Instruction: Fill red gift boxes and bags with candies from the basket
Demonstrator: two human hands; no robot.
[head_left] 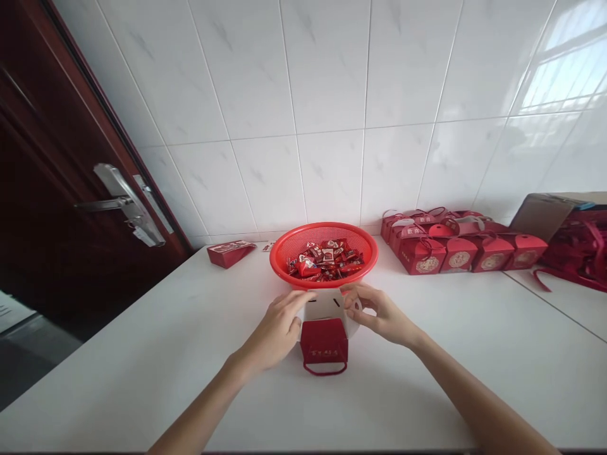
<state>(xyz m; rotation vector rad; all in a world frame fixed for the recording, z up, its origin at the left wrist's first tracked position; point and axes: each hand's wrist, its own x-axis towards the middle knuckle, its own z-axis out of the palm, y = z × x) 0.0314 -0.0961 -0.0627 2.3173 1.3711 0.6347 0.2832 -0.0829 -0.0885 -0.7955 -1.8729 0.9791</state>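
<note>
A red paper gift box [325, 342] with white inner sides sits in front of me, its top flaps unfolded. Two dark slits show in the white far flap, and a red cord loop hangs at the near side. My left hand [279, 325] grips the box along its left side, fingers over the far left edge. On the right, the fingers of my right hand [377, 313] are closed on a white side flap with a cut-out handle. Just beyond the hands stands a red plastic basket [276, 264] of red-wrapped sweets [327, 259].
Several closed red gift boxes [459, 253] stand in rows at the back right. Beside them a carton [540, 218] holds dark red cords or ribbons [581, 249]. A stack of red cards or flat box [231, 253] lies back left. A tiled wall [327, 177] and door [61, 158] bound the table.
</note>
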